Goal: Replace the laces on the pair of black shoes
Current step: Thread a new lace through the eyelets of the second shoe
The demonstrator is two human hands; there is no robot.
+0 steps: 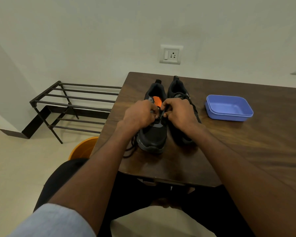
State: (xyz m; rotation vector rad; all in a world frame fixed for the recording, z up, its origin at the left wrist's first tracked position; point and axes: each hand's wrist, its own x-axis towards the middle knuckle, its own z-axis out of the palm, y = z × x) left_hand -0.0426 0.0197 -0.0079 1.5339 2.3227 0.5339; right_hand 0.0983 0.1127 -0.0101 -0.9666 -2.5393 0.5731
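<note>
**Shoes on the bench, both hands at the laces**

The black shoes stood side by side on the wooden bench (246,142), toes pointing toward the person. The left shoe (152,135) showed an orange insole inside its opening, and a loose black lace (131,147) trailed from its left side down over the near edge of the bench. The right shoe (178,89) had its lacing in place along the tongue and was partly hidden behind the right hand.

Both hands were over the eyelet area of the left shoe. The left hand (138,115) had its fingers curled, its grip pinched on a piece of lace at the top of the shoe. The right hand (179,112) was likewise curled, thumb and fingertips clamped on the lace just beside the left hand's fingers.

A blue plastic box (229,107) without a lid sat on the bench to the right of the shoes, well apart from them. A dark metal rack (72,103) stood on the floor against the wall to the left, an orange bucket (84,148) lay partly under the bench edge, and a wall socket (170,54) was above the bench.
</note>
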